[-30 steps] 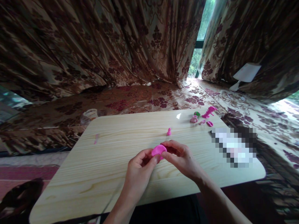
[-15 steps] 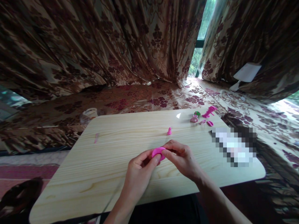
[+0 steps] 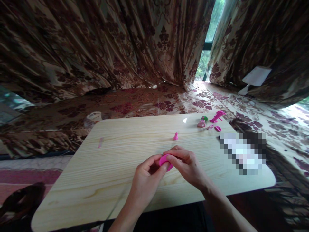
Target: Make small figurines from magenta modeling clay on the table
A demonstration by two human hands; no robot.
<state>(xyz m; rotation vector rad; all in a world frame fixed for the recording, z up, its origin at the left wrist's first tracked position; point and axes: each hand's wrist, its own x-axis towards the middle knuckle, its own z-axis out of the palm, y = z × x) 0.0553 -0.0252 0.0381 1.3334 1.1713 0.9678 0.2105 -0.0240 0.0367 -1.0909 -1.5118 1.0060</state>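
Note:
Both hands meet above the near middle of the table, pinching a flat, rounded pink piece that looks like modelling clay (image 3: 164, 159). My left hand (image 3: 147, 170) grips its left and lower edge, thumb in front and fingers curled behind. From the right, my right hand (image 3: 187, 164) presses its thumb on the upper face, and its fingers cover the far side. Part of the piece is hidden by the fingers. Just beyond the hands, a small pink figure (image 3: 175, 136) stands upright on the table.
On the wood-grain table (image 3: 96, 170), the far right corner holds a pink toy-like piece (image 3: 217, 116), a green lump (image 3: 204, 118) and several small pink pieces (image 3: 201, 123). A pink strip (image 3: 100, 142) lies at left. A pixelated item (image 3: 242, 153) sits at right.
The pink piece has tilted slightly in my fingers and shows a rounder face. My right fingers have shifted a little further over its top. The view has moved slightly.

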